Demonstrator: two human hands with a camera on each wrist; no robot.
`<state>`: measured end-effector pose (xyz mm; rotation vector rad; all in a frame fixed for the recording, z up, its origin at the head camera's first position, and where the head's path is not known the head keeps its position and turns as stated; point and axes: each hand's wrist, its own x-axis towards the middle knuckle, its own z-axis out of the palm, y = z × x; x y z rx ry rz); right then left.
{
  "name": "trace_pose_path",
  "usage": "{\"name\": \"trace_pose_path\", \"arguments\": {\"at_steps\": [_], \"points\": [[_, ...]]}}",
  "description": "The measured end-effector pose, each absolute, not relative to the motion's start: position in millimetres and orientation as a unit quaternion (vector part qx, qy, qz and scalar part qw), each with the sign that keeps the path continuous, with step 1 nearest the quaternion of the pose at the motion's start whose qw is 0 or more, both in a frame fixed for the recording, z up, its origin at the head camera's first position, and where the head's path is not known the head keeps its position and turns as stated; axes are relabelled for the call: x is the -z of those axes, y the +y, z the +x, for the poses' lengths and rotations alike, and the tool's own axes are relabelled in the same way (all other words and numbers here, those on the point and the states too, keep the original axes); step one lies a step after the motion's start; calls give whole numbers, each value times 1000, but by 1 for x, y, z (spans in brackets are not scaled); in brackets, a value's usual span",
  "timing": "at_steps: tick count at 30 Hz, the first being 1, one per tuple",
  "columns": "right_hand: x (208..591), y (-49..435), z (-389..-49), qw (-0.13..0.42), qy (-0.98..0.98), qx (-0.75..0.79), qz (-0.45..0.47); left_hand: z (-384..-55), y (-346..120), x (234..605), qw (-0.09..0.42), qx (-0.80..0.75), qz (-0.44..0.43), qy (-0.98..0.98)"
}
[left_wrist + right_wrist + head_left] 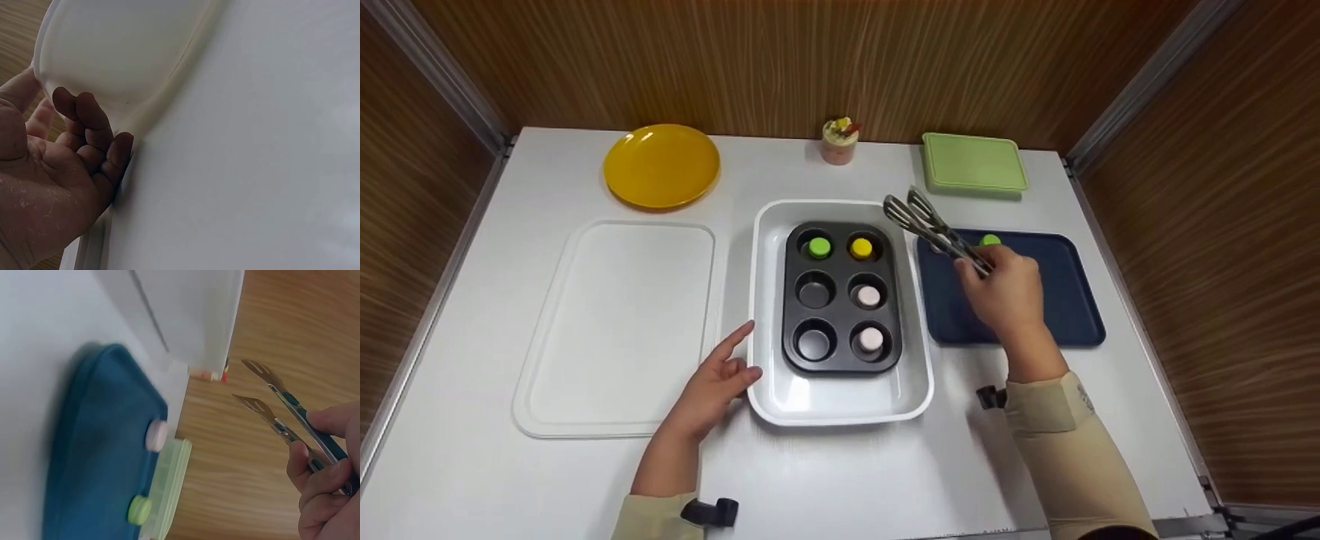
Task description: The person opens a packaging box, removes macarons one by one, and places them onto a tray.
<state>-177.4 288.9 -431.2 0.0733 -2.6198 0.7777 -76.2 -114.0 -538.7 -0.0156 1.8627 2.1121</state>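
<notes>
My right hand (pixel 1009 296) grips metal tongs (pixel 971 255) above the blue tray (pixel 1054 300). Their slotted ends stand apart with nothing between them. On that tray, the right wrist view shows a pink macaron (pixel 156 435) and a green macaron (pixel 139 510); tongs and hand partly cover them from above. My left hand (pixel 711 390) touches the left rim of a white tub (pixel 840 421) with index finger and thumb, its other fingers bent. Inside the tub sits a dark muffin tin (pixel 841 315) holding a green macaron (pixel 820 247), a yellow one (pixel 861 248) and two pink ones (pixel 868 296).
A white lid or tray (pixel 622 322) lies left of the tub, with a yellow plate (pixel 661 166) behind it. Along the back stand a small dessert cup (pixel 838 146) and a light green lidded box (pixel 975 163). Wooden panels (pixel 780 67) enclose the table.
</notes>
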Motion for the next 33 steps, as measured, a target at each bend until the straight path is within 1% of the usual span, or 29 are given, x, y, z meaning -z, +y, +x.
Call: {"name": "trace_pose_path", "arguments": {"at_steps": [6, 15, 24, 33], "points": [[423, 272, -181, 202, -941, -267, 53, -77, -113, 540, 157, -742, 7, 651], [419, 252, -184, 204, -941, -254, 88, -76, -115, 540, 163, -740, -4, 652], [405, 237, -188, 131, -955, -255, 80, -76, -115, 540, 162, -737, -4, 656], [401, 228, -192, 99, -958, -249, 99, -75, -115, 538, 163, -734, -3, 660]]}}
